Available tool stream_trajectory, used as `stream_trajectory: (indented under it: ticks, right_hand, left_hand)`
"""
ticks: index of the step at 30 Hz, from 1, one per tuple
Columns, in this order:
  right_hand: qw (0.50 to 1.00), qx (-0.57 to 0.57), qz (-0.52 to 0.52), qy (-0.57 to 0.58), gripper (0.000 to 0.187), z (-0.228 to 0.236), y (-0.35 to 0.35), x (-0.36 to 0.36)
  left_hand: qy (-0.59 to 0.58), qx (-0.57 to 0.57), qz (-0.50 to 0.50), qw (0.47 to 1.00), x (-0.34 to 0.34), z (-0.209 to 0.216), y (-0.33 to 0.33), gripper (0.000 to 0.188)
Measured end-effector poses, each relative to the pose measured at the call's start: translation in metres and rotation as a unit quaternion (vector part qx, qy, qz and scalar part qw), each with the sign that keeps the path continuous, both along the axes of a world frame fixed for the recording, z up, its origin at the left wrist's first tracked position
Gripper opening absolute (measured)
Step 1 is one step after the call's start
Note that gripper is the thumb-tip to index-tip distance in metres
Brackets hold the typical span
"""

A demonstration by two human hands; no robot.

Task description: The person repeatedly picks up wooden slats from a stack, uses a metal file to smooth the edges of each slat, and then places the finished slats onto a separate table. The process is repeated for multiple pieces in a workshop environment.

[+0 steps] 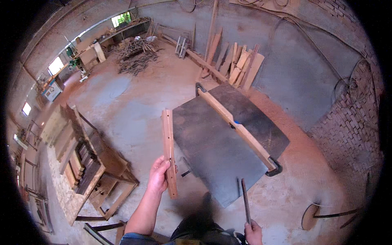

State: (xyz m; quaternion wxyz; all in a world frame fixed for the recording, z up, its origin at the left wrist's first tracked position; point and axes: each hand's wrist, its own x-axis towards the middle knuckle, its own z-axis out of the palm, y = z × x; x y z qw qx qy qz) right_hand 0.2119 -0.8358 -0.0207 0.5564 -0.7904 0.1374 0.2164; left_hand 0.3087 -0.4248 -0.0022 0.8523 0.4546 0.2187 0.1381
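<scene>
My left hand is closed around the lower part of a reddish wooden strip with a row of small dark holes. The strip stands nearly upright in view, beside the left edge of a dark, flat machine table. At the lower right, my right hand grips one end of a thin, dark stick. The stick's far end points up over the table's near corner. Across the tabletop runs a long wooden fence, with a dark clamp at its near end and another at its far end.
To the left stands a wooden workbench bearing several short wood pieces. Boards lean on the back wall, and a scrap-wood pile lies far off. A round wooden disc is at the lower right. Reddish sawdust borders the table.
</scene>
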Motion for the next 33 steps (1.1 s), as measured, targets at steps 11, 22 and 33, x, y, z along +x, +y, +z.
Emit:
stream_trajectory:
  ticks: [11, 22, 33]
  right_hand:
    - [0.998, -0.058, -0.004, 0.019, 0.037, 0.023, -0.023, 0.076]
    - [0.996, -0.019, 0.087, -0.009, 0.038, 0.014, -0.111, 0.105]
    - [0.998, -0.022, 0.06, 0.009, 0.031, -0.023, -0.251, 0.111]
  left_hand:
    - [0.106, 0.133, -0.044, 0.984, 0.072, -0.015, -0.059, 0.022]
    - [0.054, -0.071, 0.039, 0.995, 0.084, -0.005, -0.166, 0.022]
    - [-0.1, -0.369, -0.012, 0.924, 0.067, -0.025, -0.256, 0.029]
